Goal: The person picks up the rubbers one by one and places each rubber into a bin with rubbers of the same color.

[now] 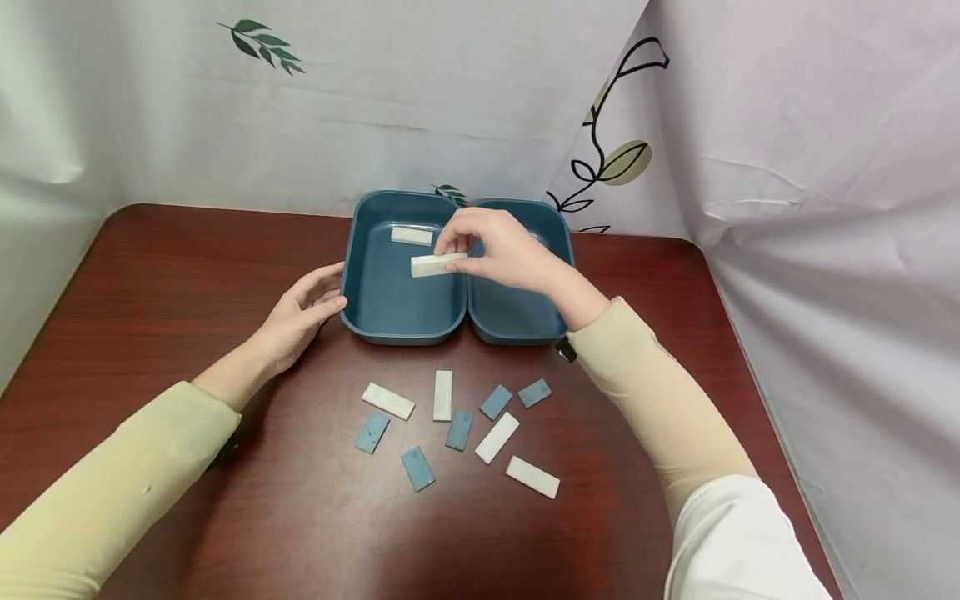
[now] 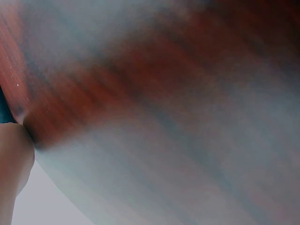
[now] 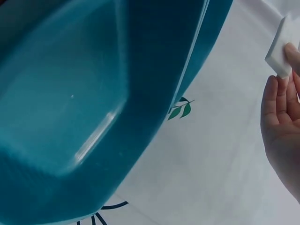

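My right hand pinches a white rectangular block between thumb and fingers, above the left blue bin. In the right wrist view this block shows its flat side and thin edge, with the thumb across it. Another white block lies inside that bin near its back wall. At the bin's left side rests my left hand, its fingers along the outer wall and the thumb at the rim. Only a blurred bit of this hand enters the left wrist view.
A second blue bin stands directly to the right, partly behind my right hand and forearm. Several white blocks and several smaller blue-grey blocks lie scattered on the dark red table in front. A white patterned curtain hangs behind.
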### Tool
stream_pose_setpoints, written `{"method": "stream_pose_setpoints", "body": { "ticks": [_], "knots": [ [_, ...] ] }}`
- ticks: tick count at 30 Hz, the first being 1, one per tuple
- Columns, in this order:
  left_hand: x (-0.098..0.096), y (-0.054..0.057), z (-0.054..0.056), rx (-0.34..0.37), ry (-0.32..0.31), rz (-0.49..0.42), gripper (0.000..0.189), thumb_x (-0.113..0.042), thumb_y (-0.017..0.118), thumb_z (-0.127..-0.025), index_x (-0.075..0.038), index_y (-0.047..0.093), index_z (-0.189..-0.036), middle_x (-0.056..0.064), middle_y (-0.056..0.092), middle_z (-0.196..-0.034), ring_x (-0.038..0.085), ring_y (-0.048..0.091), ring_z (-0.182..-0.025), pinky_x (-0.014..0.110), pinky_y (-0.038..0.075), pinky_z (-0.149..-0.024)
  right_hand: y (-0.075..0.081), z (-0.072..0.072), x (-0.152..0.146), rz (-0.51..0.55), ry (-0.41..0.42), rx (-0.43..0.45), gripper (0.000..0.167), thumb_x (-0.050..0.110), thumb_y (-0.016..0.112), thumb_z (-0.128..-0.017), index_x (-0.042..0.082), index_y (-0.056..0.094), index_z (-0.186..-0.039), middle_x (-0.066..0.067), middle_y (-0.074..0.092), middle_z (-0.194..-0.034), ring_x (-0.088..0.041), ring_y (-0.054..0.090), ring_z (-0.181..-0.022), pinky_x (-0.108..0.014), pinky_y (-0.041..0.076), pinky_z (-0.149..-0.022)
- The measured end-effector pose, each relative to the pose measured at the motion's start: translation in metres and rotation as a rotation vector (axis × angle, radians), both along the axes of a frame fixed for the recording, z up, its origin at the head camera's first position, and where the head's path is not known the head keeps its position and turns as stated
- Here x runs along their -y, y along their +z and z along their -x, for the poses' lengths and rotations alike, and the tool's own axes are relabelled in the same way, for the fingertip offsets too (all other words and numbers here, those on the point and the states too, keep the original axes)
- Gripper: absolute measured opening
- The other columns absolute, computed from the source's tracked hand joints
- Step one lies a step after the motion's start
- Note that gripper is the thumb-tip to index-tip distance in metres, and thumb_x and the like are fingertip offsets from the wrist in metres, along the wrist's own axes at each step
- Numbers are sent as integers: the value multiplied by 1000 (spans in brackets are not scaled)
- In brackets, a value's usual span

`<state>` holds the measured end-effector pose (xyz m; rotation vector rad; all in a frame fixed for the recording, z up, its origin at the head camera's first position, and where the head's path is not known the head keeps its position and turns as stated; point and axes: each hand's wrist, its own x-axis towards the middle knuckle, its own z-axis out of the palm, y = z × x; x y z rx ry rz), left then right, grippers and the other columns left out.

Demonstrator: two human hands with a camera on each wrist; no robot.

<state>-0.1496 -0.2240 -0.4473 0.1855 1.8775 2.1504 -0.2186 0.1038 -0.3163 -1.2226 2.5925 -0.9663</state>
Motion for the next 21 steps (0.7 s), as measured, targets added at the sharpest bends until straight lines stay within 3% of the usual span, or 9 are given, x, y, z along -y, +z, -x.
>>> {"method": "stream_pose_setpoints", "body": {
  "ticks": [7, 21],
  "knots": [
    [0, 0, 0, 4, 0, 14, 58, -9, 56, -111, -13, 37, -165, -12, 52, -144, -2, 58, -126, 10, 46, -104, 0, 14, 7, -1, -34, 47, 15, 7, 80, -96, 4, 76, -110, -12, 72, -109, -24, 64, -97, -44, 58, -94],
    [0, -1, 0, -9, -6, -4, 57, -7, 55, -111, -11, 37, -164, -10, 53, -144, -1, 59, -126, 11, 47, -104, -4, 40, 18, -38, -103, 109, 14, 8, 77, -98, 3, 77, -112, -12, 73, -109, -20, 63, -96, -31, 54, -90]
  ]
}}
